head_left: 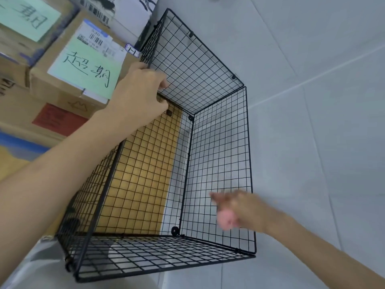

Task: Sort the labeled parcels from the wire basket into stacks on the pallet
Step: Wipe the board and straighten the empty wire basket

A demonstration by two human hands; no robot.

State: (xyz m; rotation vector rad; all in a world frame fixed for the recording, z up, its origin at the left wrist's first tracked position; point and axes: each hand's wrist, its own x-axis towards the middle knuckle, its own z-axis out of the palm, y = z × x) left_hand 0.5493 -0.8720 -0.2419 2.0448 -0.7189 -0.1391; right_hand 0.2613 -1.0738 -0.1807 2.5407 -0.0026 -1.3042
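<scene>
Head view, seemingly close above basket (218, 153).

floor (312, 153): large pale grey tiles | grout lines (312, 78): thin, lighter | light: soft, even

The wire basket (218, 153) stands on the floor (312, 142). The parcels (68, 94) are stacked just beside it on the left, one on another. The left hand (141, 88) holds the basket's left rim, and the right hand (237, 209) is by its right wall.
</scene>
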